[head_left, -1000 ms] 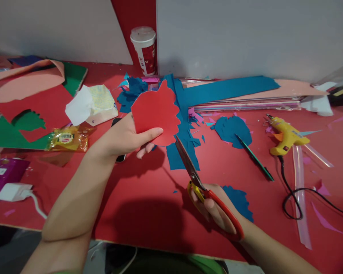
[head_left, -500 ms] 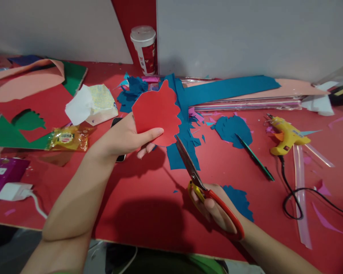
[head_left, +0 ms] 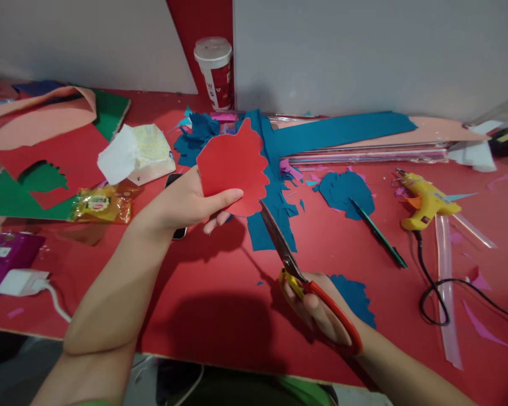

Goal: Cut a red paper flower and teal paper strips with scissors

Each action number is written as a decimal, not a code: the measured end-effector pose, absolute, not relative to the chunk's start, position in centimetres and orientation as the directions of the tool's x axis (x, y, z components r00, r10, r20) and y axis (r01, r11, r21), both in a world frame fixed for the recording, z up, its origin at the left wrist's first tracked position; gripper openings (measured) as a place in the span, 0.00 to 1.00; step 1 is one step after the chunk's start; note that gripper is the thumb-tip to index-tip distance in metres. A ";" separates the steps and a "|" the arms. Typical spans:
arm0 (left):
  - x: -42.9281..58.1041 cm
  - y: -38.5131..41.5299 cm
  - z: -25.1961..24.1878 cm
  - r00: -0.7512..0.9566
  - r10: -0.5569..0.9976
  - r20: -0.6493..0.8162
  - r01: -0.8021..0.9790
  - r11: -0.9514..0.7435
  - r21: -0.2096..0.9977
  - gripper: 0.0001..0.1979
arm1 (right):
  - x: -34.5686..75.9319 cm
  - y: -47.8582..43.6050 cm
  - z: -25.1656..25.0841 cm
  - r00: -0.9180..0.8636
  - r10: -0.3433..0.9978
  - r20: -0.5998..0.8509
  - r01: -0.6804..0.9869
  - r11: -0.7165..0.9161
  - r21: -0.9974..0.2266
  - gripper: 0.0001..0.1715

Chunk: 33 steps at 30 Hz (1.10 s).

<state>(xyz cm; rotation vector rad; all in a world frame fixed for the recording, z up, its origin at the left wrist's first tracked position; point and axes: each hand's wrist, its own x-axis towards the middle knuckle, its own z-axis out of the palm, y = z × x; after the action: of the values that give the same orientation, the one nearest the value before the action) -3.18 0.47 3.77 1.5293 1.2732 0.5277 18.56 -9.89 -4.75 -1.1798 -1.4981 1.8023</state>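
My left hand (head_left: 209, 200) pinches a piece of red paper (head_left: 232, 163) between thumb and fingers. Scallops run down the paper's right edge, and a small point sticks up at its top. My right hand (head_left: 317, 310) grips scissors (head_left: 285, 254) by their red and yellow handles. The blades look closed, and their tip is at the paper's lower right edge; I cannot tell whether it touches. Blue paper strips (head_left: 273, 225) lie beneath and behind the red piece. A blue scalloped cutout (head_left: 353, 296) is partly covered by my right hand.
A yellow glue gun (head_left: 429, 200) with a black cord lies at right, near a green pen (head_left: 376, 231) on a blue cutout (head_left: 341, 192). A lidded paper cup (head_left: 214, 73) stands at the back. A snack packet (head_left: 101, 204) and coloured sheets (head_left: 80, 155) lie at left.
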 end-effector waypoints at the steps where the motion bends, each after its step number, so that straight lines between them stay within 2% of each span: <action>1: -3.2 0.5 3.7 0.347 0.900 -0.262 0.445 0.087 0.891 0.09 | 18.6 -9.9 -4.7 -0.494 0.818 -0.294 0.138 -0.261 -0.956 0.35; 28: -4.3 0.9 3.1 0.448 0.871 -0.203 0.359 0.034 0.933 0.14 | 18.6 -9.8 -4.8 -0.509 0.815 -0.277 0.187 -0.210 -0.960 0.34; 33: -4.3 0.9 3.0 0.460 0.866 -0.197 0.337 0.035 0.941 0.17 | 18.6 -9.9 -4.8 -0.503 0.819 -0.277 0.195 -0.204 -0.959 0.35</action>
<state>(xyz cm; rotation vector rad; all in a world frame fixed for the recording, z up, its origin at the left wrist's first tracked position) -4.27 0.90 2.99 1.5425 1.0905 0.5664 18.60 -9.87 -4.84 -1.1906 -1.5910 1.7550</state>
